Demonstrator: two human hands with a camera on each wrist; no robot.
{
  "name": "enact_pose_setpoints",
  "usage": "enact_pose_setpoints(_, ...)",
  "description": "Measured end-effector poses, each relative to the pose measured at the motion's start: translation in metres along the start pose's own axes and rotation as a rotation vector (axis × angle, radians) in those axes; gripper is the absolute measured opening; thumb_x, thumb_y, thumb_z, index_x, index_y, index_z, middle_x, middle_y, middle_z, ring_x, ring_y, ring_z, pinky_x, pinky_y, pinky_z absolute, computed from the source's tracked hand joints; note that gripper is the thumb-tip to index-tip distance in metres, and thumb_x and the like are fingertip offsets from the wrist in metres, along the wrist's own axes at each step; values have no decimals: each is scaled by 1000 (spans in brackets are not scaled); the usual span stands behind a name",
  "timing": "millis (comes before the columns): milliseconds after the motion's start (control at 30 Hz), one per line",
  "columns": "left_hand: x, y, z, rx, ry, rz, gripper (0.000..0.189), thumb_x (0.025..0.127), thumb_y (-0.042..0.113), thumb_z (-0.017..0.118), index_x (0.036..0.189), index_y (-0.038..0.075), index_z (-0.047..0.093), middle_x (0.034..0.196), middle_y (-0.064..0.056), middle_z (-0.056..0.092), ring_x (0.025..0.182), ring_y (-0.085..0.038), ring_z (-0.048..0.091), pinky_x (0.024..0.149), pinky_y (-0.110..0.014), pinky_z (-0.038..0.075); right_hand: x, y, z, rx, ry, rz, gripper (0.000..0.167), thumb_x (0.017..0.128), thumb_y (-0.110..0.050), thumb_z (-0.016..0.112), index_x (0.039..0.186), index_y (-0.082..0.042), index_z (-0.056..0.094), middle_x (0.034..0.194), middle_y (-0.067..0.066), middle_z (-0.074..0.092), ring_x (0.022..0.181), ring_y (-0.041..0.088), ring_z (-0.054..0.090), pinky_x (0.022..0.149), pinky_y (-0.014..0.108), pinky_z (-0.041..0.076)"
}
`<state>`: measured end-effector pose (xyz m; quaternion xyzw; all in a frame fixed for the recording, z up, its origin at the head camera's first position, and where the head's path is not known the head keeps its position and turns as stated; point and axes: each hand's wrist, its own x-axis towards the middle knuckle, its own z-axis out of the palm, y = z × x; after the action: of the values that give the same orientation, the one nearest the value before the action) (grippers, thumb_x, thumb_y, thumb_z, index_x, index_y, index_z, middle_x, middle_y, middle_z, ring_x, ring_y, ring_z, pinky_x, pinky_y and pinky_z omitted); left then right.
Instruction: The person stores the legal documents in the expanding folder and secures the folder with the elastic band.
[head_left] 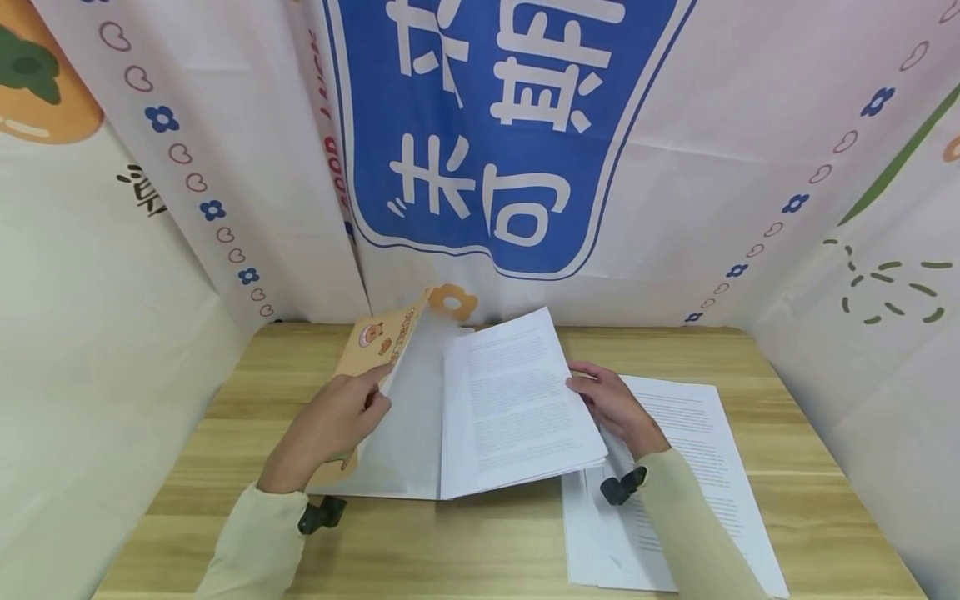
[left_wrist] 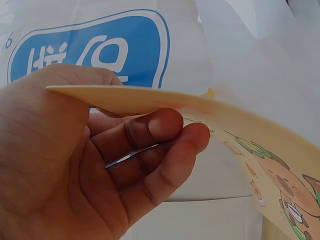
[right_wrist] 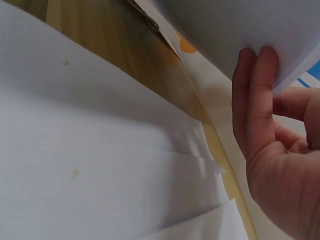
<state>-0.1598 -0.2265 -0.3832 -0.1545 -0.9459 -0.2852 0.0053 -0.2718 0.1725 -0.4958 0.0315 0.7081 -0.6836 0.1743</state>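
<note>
A folder [head_left: 405, 442] with an orange cartoon-printed cover stands open on the table, its pale inner side facing right. My left hand [head_left: 341, 421] grips the raised cover at its left edge. In the left wrist view the cover [left_wrist: 285, 130] runs between the thumb side and the curled fingers [left_wrist: 165, 125]. Printed sheets [head_left: 517, 408] lie against the folder's right half, tilted up at their right side. My right hand [head_left: 611, 404] pinches their right edge, thumb on top; in the right wrist view two fingers [right_wrist: 255, 95] press the white underside [right_wrist: 215, 30].
A second stack of printed paper [head_left: 697, 475] lies to the right on the wooden table [head_left: 390, 550], partly under my right forearm. Its sheet edges [right_wrist: 215, 165] are uneven. Printed cloth [head_left: 660, 208] hangs along the back and sides of the table. Both wrists carry small black cameras.
</note>
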Motion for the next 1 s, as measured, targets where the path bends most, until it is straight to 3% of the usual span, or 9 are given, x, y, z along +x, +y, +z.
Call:
enact_pose_setpoints(200, -1, 1, -1, -7, 2, -2, 49, 99, 6, 52, 145, -8, 52, 60, 4, 41, 48, -9, 39, 44, -24, 33, 3, 0, 2, 5, 27, 4, 48, 103, -12, 60, 149, -2, 49, 129, 20, 63, 100, 21, 67, 79, 32, 56)
enact_pose_setpoints(533, -2, -3, -2, 0, 35, 29, 47, 97, 3, 52, 143, -9, 54, 59, 7, 39, 48, -6, 36, 44, -23, 32, -1, 2, -21, 15, 89, -31, 51, 103, -9, 58, 152, 1, 45, 121, 16, 66, 94, 17, 67, 76, 30, 56)
enact_pose_setpoints(733, -1, -3, -3, -4, 34, 26, 47, 97, 2, 52, 142, -9, 54, 59, 6, 40, 49, -7, 37, 44, -24, 32, -2, 1, -28, 24, 80, -39, 51, 103, -6, 56, 152, 2, 44, 116, 12, 67, 92, 16, 67, 75, 30, 56)
enact_pose_setpoints(833, -1, -4, -3, -1, 37, 27, 47, 97, 2, 52, 142, -9, 55, 61, 6, 40, 49, -7, 38, 45, -24, 33, -2, 2, -28, 26, 62, -37, 51, 103, -7, 57, 152, 1, 45, 120, 16, 67, 94, 17, 68, 76, 31, 56)
enact_pose_setpoints(1000, -2, -5, -5, 11, 40, 35, 45, 97, 3, 53, 141, -9, 56, 60, 6, 40, 48, -7, 37, 45, -24, 32, -1, 0, -27, -60, 41, -21, 50, 106, -17, 57, 154, -7, 47, 135, 21, 59, 103, 22, 67, 80, 33, 57)
